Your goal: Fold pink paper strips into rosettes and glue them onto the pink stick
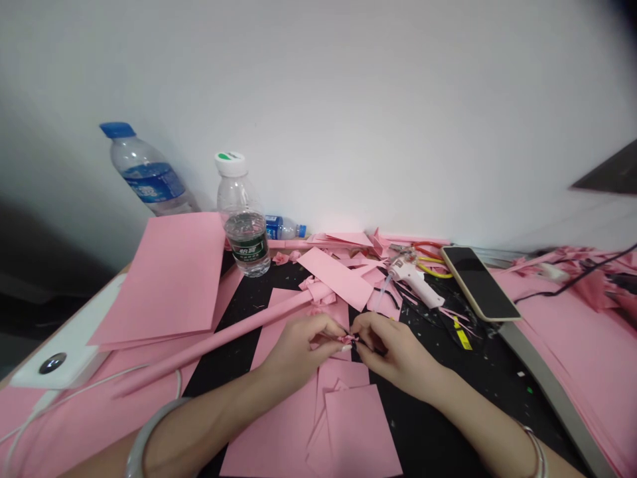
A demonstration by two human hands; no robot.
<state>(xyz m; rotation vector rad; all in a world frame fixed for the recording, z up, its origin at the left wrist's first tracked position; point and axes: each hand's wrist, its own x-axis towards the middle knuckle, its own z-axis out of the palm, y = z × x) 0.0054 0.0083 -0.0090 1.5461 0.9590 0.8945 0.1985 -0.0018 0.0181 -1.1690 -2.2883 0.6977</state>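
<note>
In the middle of the head view my left hand (pixel 311 345) pinches a small crumpled piece of pink paper (pixel 346 339). My right hand (pixel 391 342) is closed at the same piece, fingertips almost meeting the left ones. Something small and dark shows between the right fingers; I cannot make out what it is. Below the hands lie several pink paper squares (pixel 363 431) on larger pink sheets. A rolled pink paper tube (pixel 213 342) runs diagonally behind my left wrist, its far end near a loose pink strip (pixel 338 277).
A white glue gun (pixel 418 280) and a phone (pixel 480 282) lie to the right. A clear water bottle (pixel 243 229) stands back left, near a blue-capped bottle (pixel 149 174). Pink sheets (pixel 172 279) cover the left side. A white cable (pixel 64 401) crosses there.
</note>
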